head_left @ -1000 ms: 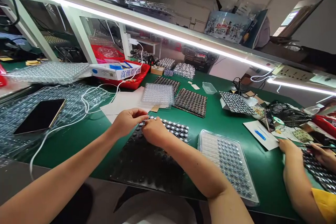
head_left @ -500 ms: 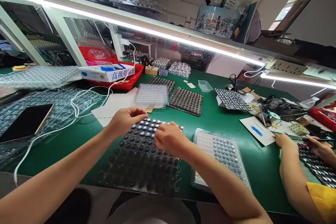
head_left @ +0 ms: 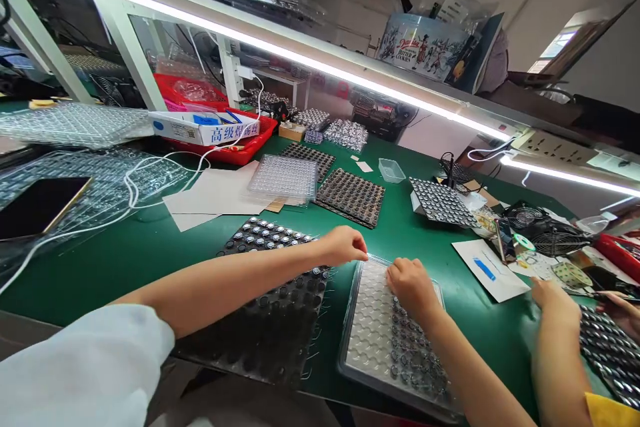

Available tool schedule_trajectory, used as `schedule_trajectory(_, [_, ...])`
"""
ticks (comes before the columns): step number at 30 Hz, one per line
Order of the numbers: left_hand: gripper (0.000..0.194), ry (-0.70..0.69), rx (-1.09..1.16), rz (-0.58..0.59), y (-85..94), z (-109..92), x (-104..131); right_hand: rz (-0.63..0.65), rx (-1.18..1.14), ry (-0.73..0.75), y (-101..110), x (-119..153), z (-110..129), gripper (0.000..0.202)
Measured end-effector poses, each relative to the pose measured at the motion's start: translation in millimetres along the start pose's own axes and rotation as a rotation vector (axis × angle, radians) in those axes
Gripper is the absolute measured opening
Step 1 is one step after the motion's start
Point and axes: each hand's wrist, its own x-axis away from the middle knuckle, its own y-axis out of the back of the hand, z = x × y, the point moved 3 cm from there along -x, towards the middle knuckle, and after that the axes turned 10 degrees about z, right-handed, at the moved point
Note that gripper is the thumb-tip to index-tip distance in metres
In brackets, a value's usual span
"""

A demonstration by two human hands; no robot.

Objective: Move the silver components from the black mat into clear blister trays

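My left hand (head_left: 345,245) reaches across the black panel to the top left corner of the clear plastic tray, fingers pinched together; whatever is in them is too small to make out. Over the upper part of that tray (head_left: 367,340) is my right hand (head_left: 413,283), its fingers closed and their tips hidden. Small round parts (head_left: 415,347) fill the tray's right-hand pockets, while the left-hand pockets look pale. Under my left forearm lies the black panel (head_left: 250,340) with rows of round holders; shiny round parts (head_left: 270,230) sit in its far rows.
Beyond my hands lie a brown panel (head_left: 350,197) of round parts and a stacked clear tray (head_left: 283,177). A phone (head_left: 45,207) and white cable (head_left: 133,190) are at left. On the right, a co-worker's arm (head_left: 560,347) rests beside another panel (head_left: 610,353).
Both hands have moved right, from the far rows of the black panel to the top of the clear tray. The camera view has shifted slightly.
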Motion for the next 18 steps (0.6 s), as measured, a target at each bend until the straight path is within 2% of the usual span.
schedule_trajectory(4, [0.019, 0.035, -0.111, 0.063, -30.3, -6, -34, 0.118, 0.008, -0.020, 7, 9, 4, 0.015])
schedule_trajectory(7, [0.018, 0.077, -0.274, 0.115, -43.3, -13, -46, 0.169, -0.019, -0.090, 12, 22, -1, 0.021])
schedule_trajectory(12, [0.016, 0.136, -0.441, 0.164, -55.2, -27, -55, 0.087, -0.086, -0.214, 14, 49, -14, 0.029])
schedule_trajectory(18, [0.021, 0.196, -0.534, 0.180, -63.1, -26, -66, 0.028, -0.113, -0.235, 12, 72, -21, 0.030])
